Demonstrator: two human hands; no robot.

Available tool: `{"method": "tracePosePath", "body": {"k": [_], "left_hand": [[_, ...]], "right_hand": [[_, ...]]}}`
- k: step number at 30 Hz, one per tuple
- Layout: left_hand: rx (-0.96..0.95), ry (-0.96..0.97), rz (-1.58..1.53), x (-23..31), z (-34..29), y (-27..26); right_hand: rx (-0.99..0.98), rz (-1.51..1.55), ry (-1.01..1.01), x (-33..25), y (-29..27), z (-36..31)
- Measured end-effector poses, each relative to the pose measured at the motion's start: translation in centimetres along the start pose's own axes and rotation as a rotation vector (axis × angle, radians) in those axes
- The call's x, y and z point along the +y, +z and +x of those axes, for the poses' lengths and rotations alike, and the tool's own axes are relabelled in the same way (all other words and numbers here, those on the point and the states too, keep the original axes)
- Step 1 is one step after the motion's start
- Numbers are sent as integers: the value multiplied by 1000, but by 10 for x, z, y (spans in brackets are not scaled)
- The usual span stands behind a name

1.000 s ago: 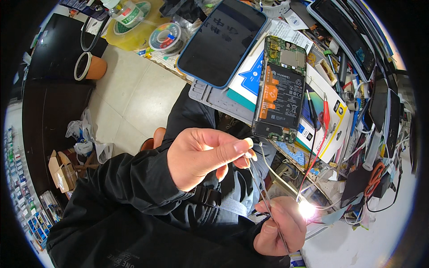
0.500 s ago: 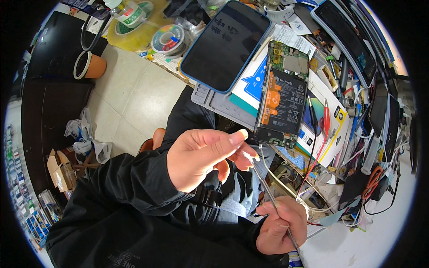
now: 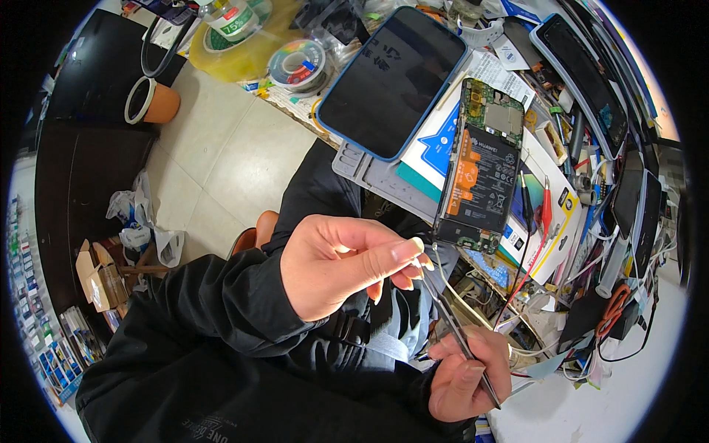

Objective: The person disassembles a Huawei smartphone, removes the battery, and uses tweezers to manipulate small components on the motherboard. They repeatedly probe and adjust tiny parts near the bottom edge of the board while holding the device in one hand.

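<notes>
Pale floor tiles (image 3: 218, 144) run out toward 10 o'clock, with a brown bin (image 3: 162, 104) standing on them; a cluttered workbench (image 3: 530, 304) fills the side from 12 round to 4. On it, near 2 o'clock, lies an opened smartphone (image 3: 484, 193), battery and circuit board exposed. Between 12 and 1: a dark-screened phone (image 3: 391, 85) with a blue rim, partly over a grey tray (image 3: 358, 167). At 11: a spool (image 3: 278, 69) with a multicoloured label. Red clip lead (image 3: 547, 208) at 3 o'clock, just beside a black one.

Your left hand (image 3: 343, 267) sits just below centre, thumb laid against bent fingers in a near pinch; whether anything is caught there, you cannot tell. Your right hand (image 3: 459, 384), toward 5, closes its fingers round metal tweezers (image 3: 450, 323). These slant up toward 11, tips at your left fingertips; contact unclear. A pale cable (image 3: 464, 299) ends just beside your left thumb.
</notes>
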State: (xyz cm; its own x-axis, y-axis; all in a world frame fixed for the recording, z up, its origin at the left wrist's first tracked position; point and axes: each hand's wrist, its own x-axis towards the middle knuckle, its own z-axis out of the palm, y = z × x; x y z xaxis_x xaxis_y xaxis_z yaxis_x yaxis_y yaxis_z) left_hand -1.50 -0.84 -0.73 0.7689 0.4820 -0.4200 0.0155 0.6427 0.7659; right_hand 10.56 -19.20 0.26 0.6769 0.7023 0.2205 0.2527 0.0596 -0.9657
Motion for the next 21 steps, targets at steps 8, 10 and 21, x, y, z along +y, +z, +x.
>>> {"method": "tracePosePath", "body": {"k": [8,10,21], "left_hand": [[6,21,70,1,-2,-1],[25,27,109,1,-3,0],[-18,165,114,-1,-3,3]], "right_hand": [[36,0,-32,2,5,-1],[53,3,-81,3,8,-1],[40,-46,-126,0,9,5]]}}
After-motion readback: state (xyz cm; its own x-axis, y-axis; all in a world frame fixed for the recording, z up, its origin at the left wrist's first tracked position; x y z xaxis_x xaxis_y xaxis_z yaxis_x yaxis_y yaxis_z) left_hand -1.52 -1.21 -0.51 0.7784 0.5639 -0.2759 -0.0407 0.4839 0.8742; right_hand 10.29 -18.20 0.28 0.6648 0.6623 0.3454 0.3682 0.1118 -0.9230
